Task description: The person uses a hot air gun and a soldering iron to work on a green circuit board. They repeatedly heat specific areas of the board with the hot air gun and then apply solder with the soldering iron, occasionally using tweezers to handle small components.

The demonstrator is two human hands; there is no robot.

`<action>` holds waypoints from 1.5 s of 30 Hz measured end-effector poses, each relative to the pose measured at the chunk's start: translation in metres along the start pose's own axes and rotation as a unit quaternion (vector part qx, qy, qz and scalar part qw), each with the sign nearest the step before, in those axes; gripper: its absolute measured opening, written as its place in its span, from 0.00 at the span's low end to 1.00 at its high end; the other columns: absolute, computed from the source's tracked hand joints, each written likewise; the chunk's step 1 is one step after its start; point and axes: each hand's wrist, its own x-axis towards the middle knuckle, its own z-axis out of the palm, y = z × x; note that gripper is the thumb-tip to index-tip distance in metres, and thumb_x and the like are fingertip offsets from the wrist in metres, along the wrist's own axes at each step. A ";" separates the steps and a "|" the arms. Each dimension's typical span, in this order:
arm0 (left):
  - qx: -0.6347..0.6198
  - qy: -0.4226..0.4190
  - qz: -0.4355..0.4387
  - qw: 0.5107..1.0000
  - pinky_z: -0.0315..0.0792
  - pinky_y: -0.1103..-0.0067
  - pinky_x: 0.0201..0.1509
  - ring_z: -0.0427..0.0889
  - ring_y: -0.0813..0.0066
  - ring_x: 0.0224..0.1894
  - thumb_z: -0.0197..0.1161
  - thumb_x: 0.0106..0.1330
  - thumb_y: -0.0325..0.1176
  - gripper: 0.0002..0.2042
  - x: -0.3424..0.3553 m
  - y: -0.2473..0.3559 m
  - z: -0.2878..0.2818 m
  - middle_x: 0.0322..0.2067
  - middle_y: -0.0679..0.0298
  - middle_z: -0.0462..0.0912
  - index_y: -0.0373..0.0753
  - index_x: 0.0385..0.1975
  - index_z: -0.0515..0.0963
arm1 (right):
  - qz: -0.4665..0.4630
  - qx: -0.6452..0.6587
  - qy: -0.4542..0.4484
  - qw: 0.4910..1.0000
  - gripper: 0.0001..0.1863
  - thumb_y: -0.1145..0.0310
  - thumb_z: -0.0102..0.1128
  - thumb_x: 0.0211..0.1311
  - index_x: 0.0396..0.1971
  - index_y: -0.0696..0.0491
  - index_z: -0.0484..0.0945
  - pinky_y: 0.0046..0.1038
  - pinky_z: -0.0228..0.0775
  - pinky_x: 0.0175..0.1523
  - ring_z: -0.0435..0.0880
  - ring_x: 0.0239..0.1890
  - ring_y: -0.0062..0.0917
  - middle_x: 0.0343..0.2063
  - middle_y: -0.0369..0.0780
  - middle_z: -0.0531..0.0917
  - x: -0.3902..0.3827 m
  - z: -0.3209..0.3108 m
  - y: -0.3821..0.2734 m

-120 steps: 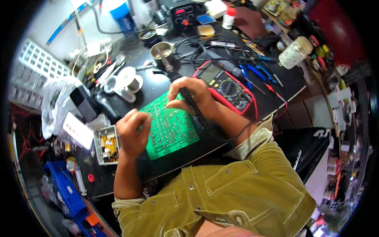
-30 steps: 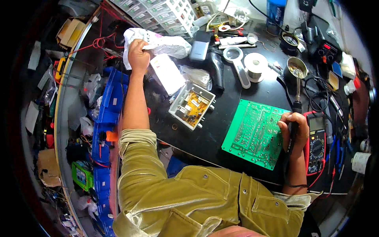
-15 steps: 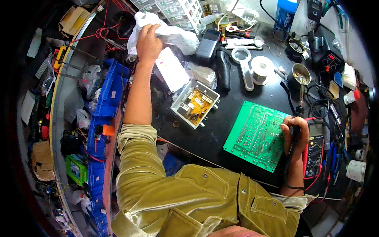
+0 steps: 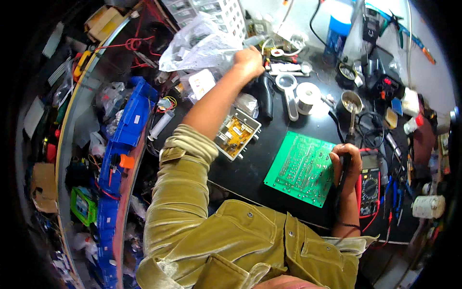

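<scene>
Close to the front edge of the black table (image 4: 250, 169), a green circuit board (image 4: 302, 168) lies flat and slightly turned, its nearest corner just short of that edge. At the board's right edge, the person's right hand (image 4: 347, 158) is clamped around a soldering iron (image 4: 351, 138), fingers wrapped on the dark handle; whether the thumb touches the board cannot be told. Beyond the board, the iron's metal end reaches over the rim of a metal cup (image 4: 343, 107). Right of the board, past this hand, lies a red-edged meter (image 4: 369, 185), leaving little room on that side.

Left of the board, a strip of bare table runs to a small grey box (image 4: 248, 143). More bare table stretches beyond the board, up to a white spool (image 4: 301, 91) and a hand lens (image 4: 289, 96). Far left beyond the board, the left hand (image 4: 249, 62) reaches past a plastic bag (image 4: 199, 45); its fingertips are hidden, so its grip cannot be told.
</scene>
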 end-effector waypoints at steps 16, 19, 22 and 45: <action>-0.197 0.267 -0.057 0.942 0.74 0.63 0.45 0.81 0.49 0.40 0.64 0.47 0.50 0.33 -0.040 -0.061 -0.145 0.35 0.46 0.81 0.31 0.48 0.69 | 0.026 0.013 0.024 0.999 0.10 0.74 0.65 0.55 0.32 0.55 0.70 0.20 0.67 0.32 0.73 0.25 0.17 0.23 0.35 0.76 -0.004 0.004 0.007; -0.118 0.425 0.025 0.897 0.75 0.61 0.43 0.80 0.49 0.39 0.65 0.49 0.46 0.25 -0.043 -0.094 -0.207 0.35 0.46 0.81 0.32 0.41 0.72 | 0.012 -0.004 0.031 0.999 0.10 0.74 0.65 0.55 0.31 0.56 0.70 0.19 0.67 0.31 0.74 0.24 0.17 0.23 0.35 0.76 -0.003 0.002 0.005; 0.019 0.492 0.083 0.866 0.73 0.66 0.47 0.81 0.54 0.43 0.66 0.54 0.36 0.22 -0.046 -0.125 -0.273 0.39 0.52 0.82 0.35 0.48 0.71 | -0.001 -0.008 0.025 1.000 0.11 0.74 0.65 0.55 0.31 0.56 0.70 0.19 0.67 0.31 0.74 0.24 0.18 0.23 0.36 0.76 -0.004 0.001 0.007; 0.204 0.178 -0.003 0.963 0.69 0.67 0.54 0.69 0.54 0.58 0.48 0.62 0.18 0.29 0.092 -0.176 -0.329 0.62 0.54 0.65 0.48 0.64 0.61 | -0.016 -0.008 0.054 0.998 0.12 0.78 0.62 0.55 0.36 0.55 0.68 0.21 0.67 0.29 0.75 0.23 0.22 0.21 0.38 0.76 0.000 0.003 0.007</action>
